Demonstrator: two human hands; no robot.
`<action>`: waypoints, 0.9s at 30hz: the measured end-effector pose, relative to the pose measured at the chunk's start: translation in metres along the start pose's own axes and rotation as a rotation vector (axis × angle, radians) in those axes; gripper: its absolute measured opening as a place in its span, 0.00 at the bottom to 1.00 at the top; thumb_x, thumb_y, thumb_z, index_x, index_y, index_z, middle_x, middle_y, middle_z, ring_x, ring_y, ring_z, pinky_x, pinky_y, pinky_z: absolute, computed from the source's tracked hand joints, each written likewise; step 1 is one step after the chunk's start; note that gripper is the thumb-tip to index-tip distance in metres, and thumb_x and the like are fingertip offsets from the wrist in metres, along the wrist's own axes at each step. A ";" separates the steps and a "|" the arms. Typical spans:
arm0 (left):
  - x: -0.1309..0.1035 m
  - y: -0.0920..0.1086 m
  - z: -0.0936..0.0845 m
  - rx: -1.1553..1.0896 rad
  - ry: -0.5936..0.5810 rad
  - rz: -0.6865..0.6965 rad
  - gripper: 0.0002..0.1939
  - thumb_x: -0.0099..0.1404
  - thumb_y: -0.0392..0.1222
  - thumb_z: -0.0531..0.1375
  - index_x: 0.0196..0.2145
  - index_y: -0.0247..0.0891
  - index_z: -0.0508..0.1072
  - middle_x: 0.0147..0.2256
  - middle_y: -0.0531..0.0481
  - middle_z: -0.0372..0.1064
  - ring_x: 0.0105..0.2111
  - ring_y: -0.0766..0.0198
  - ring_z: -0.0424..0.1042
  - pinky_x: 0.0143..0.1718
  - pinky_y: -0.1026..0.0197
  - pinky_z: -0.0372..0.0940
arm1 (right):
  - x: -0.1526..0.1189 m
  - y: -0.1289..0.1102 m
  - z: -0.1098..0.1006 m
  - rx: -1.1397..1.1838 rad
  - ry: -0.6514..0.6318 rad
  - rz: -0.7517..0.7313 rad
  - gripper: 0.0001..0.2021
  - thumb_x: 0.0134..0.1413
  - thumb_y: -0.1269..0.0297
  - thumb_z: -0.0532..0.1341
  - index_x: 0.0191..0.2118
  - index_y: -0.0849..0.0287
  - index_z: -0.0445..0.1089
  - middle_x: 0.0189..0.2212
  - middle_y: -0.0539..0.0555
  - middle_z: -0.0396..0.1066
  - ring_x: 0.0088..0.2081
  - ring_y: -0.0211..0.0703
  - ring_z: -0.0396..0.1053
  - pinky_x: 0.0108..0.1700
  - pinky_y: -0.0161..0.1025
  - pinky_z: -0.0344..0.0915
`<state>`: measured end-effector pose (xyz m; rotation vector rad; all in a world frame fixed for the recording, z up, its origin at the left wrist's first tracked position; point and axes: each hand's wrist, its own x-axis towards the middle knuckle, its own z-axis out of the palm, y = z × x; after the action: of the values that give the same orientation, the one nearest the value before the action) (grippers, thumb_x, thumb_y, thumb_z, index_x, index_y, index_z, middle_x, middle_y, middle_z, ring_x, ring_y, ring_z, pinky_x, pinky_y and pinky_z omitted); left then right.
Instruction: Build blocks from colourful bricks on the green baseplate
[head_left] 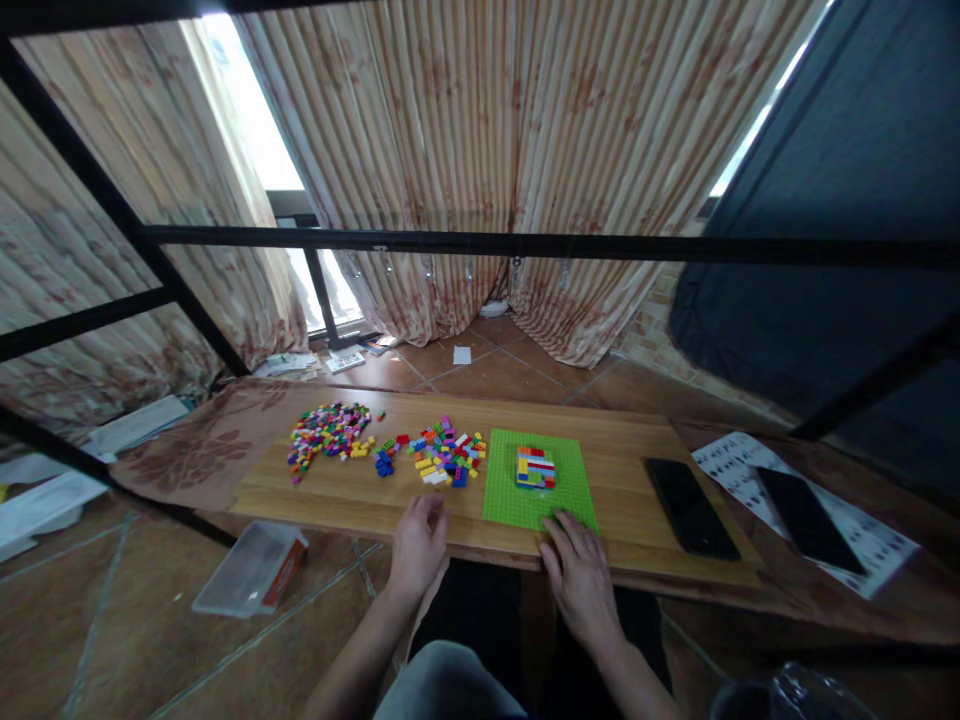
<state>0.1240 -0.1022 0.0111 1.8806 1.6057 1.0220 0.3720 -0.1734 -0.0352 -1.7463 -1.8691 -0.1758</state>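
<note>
A green studded baseplate (499,500) lies on the wooden board, right of centre. On it stands a low block of red, white, yellow and blue bricks (535,468). My right hand (581,570) rests at the plate's front edge, fingers spread and holding nothing. Left of the plate, my left hand (420,540) is at the board's front edge, fingers curled; whether they hold anything is hidden. Just beyond it lies a loose pile of mixed bricks (448,455). A few blue bricks (384,463) sit to the left of that pile.
A larger heap of small colourful bricks (328,435) covers the board's left part. A black phone (690,507) lies at the right, beside a printed sheet (739,460) with another dark phone (810,520). A clear plastic box (251,570) is below left. A black bar crosses ahead.
</note>
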 end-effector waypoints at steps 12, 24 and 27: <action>0.010 -0.034 -0.021 0.226 0.041 0.085 0.08 0.61 0.35 0.54 0.38 0.38 0.71 0.41 0.46 0.68 0.41 0.60 0.70 0.44 0.57 0.65 | 0.002 0.016 0.004 -0.009 -0.013 -0.029 0.19 0.62 0.54 0.48 0.51 0.56 0.67 0.52 0.60 0.67 0.52 0.54 0.64 0.55 0.58 0.58; 0.017 -0.038 -0.023 0.268 -0.063 0.059 0.10 0.63 0.40 0.55 0.42 0.43 0.70 0.43 0.48 0.67 0.41 0.60 0.70 0.41 0.59 0.65 | 0.000 0.016 0.011 -0.042 -0.004 0.013 0.20 0.61 0.51 0.49 0.50 0.55 0.68 0.52 0.59 0.67 0.53 0.55 0.64 0.54 0.57 0.59; 0.017 -0.041 -0.026 0.178 -0.059 0.043 0.10 0.63 0.40 0.54 0.43 0.42 0.70 0.42 0.47 0.67 0.40 0.61 0.70 0.39 0.60 0.66 | 0.001 0.015 0.009 -0.062 -0.018 0.017 0.20 0.61 0.51 0.48 0.50 0.55 0.67 0.51 0.59 0.67 0.52 0.55 0.64 0.54 0.56 0.60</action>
<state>0.0788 -0.0803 0.0003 2.0504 1.6765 0.8565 0.3838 -0.1661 -0.0463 -1.8102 -1.8796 -0.2150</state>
